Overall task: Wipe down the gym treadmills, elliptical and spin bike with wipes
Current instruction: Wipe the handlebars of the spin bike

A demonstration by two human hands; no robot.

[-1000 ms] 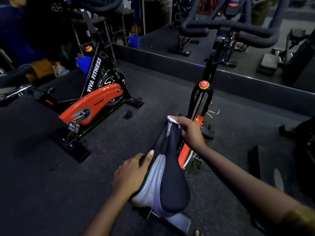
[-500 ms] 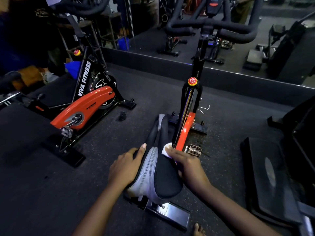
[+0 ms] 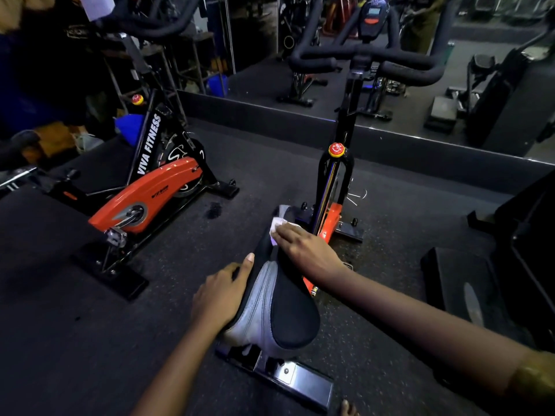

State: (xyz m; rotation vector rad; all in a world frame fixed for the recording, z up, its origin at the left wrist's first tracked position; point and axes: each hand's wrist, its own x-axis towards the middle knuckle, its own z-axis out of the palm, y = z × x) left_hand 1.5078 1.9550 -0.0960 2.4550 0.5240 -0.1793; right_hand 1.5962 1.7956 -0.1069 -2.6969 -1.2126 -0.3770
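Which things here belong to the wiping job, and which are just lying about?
In the job: wipe, under the right hand; saddle, held by the left hand; near spin bike.
Just about: orange spin bike at left; black platform at right.

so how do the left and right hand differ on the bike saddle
The left hand grips the saddle by its left edge, beside the wide rear half; the right hand lies flat further forward, near the narrow nose. The right hand presses a white wipe under its fingers; the left hand holds no wipe. Both touch the same saddle.
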